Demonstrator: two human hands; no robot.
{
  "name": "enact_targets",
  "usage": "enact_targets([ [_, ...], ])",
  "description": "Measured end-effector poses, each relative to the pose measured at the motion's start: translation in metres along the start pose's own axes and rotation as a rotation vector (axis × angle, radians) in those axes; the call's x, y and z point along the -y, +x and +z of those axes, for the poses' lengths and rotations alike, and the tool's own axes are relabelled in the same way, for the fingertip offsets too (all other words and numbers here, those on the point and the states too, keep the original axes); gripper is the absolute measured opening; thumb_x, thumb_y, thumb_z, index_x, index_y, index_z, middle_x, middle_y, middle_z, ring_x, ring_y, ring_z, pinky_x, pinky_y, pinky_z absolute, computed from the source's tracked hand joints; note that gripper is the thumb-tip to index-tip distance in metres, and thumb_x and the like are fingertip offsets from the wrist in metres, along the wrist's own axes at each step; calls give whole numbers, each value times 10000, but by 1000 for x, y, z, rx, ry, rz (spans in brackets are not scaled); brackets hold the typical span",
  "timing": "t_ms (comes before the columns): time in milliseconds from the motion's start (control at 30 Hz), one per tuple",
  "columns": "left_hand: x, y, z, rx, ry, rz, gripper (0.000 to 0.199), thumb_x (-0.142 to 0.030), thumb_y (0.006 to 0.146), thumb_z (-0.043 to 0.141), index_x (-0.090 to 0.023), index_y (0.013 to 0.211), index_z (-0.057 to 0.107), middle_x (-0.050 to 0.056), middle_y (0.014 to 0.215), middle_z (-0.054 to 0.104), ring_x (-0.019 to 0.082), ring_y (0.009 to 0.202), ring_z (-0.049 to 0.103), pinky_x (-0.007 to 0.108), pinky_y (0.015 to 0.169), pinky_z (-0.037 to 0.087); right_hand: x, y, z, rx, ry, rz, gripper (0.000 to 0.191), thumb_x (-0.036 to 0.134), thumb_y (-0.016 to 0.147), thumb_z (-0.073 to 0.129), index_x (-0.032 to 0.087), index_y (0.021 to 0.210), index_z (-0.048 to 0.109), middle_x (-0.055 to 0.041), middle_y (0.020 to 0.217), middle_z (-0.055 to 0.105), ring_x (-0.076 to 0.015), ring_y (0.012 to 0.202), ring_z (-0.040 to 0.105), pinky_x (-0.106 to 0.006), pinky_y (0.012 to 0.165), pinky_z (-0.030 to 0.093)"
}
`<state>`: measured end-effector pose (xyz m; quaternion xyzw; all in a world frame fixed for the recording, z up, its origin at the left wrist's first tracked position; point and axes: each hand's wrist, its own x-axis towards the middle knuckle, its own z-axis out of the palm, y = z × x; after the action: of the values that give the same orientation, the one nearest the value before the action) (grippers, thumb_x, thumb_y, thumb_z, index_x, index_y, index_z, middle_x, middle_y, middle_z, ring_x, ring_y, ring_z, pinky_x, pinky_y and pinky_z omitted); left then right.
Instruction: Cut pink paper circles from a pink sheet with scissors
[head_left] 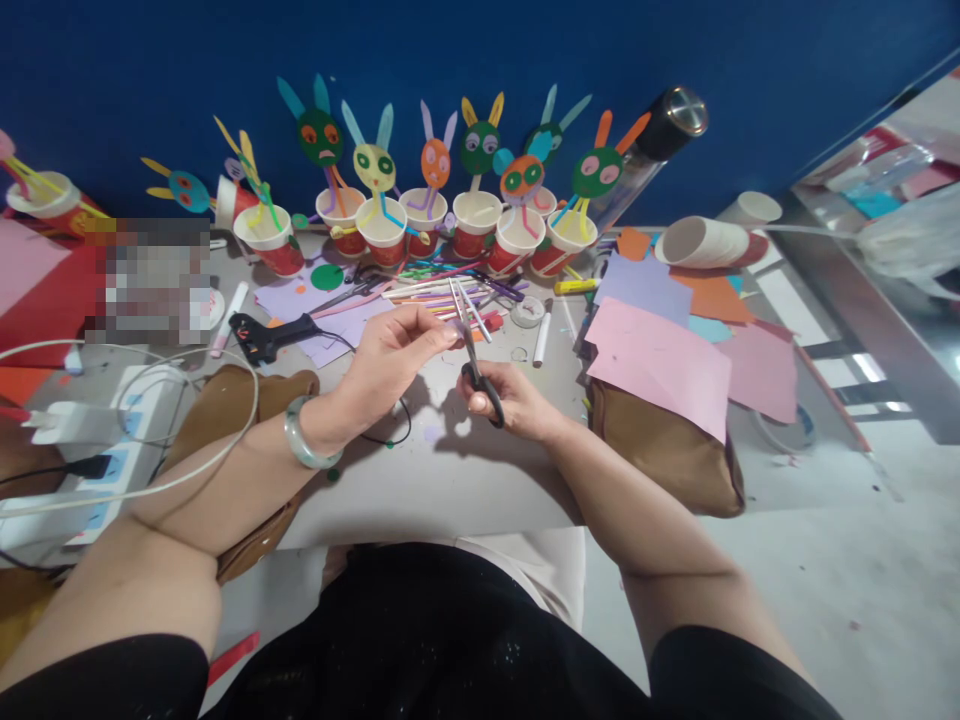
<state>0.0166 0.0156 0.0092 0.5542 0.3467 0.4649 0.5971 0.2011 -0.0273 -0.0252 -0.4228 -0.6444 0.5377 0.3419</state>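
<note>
In the head view my right hand (pixel 504 396) grips a pair of scissors (pixel 471 348) by its black handles, blades pointing away from me. My left hand (pixel 401 350) pinches a small piece of purple paper (pixel 454 328) between thumb and fingers, right beside the blades. Most of that paper is hidden by the fingertips. Whether the blades are cutting it I cannot tell. Beyond both hands lies a pile of coloured sticks (pixel 431 282). A black glue gun (pixel 274 335) rests left of my left hand, and a white marker (pixel 542 335) lies to the right of the scissors.
Along the blue wall (pixel 420 50) stand several paper cups (pixel 382 235) with paper rabbit-eared faces. Pink paper (pixel 660 360) covers a brown pouch (pixel 667 460) at right. A power strip (pixel 127 440) with cables is at left. A tall bottle (pixel 652 150) leans at the back.
</note>
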Motion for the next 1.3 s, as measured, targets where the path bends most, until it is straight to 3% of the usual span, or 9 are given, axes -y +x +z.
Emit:
enact_targets([
  [367, 1, 1, 0, 3, -9, 14, 177, -278, 798, 739, -178, 683, 649, 3, 727, 708, 134, 745, 656, 280, 744, 516, 0, 0, 0, 2, -4, -6, 657, 808, 685, 665, 169, 677, 515, 23, 623, 476, -114, 636, 396, -250, 587, 298],
  [900, 0, 1, 0, 16, -7, 16, 269, -298, 794, 746, -177, 608, 594, -30, 563, 580, 128, 699, 634, 274, 735, 512, -5, 1, 0, -2, 44, 40, 664, 801, 646, 702, 162, 674, 524, 29, 624, 488, -97, 589, 391, -246, 565, 302],
  [1300, 0, 1, -1, 22, -33, -6, 197, -286, 785, 750, -178, 668, 634, -20, 637, 638, 111, 661, 604, 263, 699, 502, -3, 1, -2, -1, 26, 46, 679, 823, 640, 684, 162, 679, 534, 34, 612, 478, -95, 584, 383, -247, 559, 295],
])
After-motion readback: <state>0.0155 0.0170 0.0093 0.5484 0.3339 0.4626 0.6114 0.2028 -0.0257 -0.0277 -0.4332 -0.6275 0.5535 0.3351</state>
